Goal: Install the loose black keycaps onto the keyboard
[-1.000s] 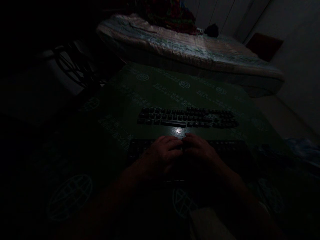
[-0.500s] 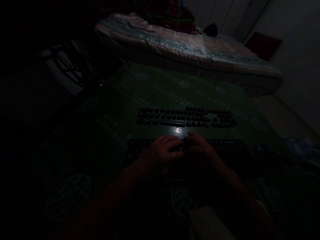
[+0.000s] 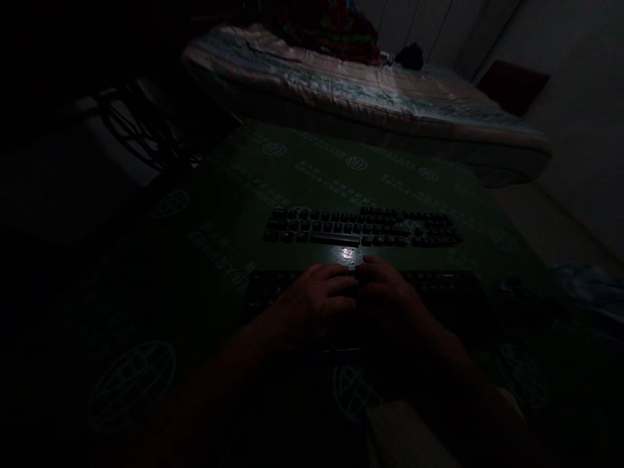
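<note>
In very dim light, both hands meet over the middle of a dark keyboard (image 3: 448, 286) lying flat on a green table. My left hand (image 3: 319, 292) comes in from the left, its fingers bent and close together, tips pointing right. My right hand (image 3: 387, 286) faces it, fingers curled inward with the tips almost touching the left ones. Whatever sits between the fingertips is too small and dark to make out. Behind the keyboard, loose black keycaps (image 3: 336, 227) lie in rows laid out like a keyboard, with a long spacebar keycap (image 3: 335, 239) at the front.
The green tabletop (image 3: 234, 214) carries pale globe prints and lettering. Beyond it stands a bed with a patterned mattress (image 3: 341, 84). Dark metal latticework (image 3: 131, 130) is at the left. Some bluish cloth (image 3: 585, 286) lies at the right, and pale fabric (image 3: 404, 429) shows at the bottom.
My right hand's fingertips have shifted very slightly left, closer to my left hand. The keyboard and the laid-out keycaps stay in place.
</note>
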`<state>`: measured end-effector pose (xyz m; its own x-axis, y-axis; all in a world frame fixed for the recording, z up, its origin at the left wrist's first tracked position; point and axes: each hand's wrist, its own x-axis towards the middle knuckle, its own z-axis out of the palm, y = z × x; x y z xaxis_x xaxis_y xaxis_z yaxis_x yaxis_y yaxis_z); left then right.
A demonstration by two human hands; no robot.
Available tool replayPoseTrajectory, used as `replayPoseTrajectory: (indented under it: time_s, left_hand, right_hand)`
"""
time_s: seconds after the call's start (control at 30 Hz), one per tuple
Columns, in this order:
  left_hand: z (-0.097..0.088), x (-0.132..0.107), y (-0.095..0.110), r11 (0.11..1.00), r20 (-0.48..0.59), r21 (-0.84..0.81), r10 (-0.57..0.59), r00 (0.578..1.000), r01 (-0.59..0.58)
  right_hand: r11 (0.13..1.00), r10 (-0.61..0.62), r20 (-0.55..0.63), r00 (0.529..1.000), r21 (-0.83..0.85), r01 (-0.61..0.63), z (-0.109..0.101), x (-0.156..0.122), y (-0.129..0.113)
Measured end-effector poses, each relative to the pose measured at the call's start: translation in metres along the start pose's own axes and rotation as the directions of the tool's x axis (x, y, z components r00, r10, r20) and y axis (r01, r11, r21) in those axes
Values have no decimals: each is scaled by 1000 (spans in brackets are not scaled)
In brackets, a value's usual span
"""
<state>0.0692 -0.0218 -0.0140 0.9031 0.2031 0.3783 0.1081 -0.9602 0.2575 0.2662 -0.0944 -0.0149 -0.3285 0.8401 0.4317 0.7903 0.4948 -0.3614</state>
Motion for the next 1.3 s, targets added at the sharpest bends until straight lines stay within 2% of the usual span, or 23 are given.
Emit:
replayPoseTrajectory:
  time_s: [0.17,0.37,0.5,0.7,0.87,1.0,1.2,1.3]
  left_hand:
    - [3,0,-3,1000,11,9,-7,1000,7]
    - [2,1,-3,1000,26,12,0,1000,0]
    - [-1,2,0,1000,7,10,3,1000,-4]
    - [-1,0,1,1000,1,6,-11,1000,11]
    - [-1,1,1,999,7,31,-9,1000,9]
    - [-1,1,1,999,10,40,2,1000,-2]
    - [2,0,-1,999,-2,35,7,1000,-7]
    - [1,-1,-2,999,4,37,12,1000,-13]
  right_hand:
    - [1000,-22,-8,1000,-16,22,1,1,-1]
    - [1000,18,52,998,5,-18,0,2,0]
    - [998,-4,53,999,56,1,-6,0,1]
    - [976,185,-52,981,129,-177,-25,-6,9]
    - [946,312,-120,942,136,-296,-24,-6,18]
    - [937,338,-128,932,140,-320,-22,-5,20]
    - [928,366,-223,904,167,-334,-22,-7,27]
    - [932,354,-226,908,168,-321,-20,-7,28]
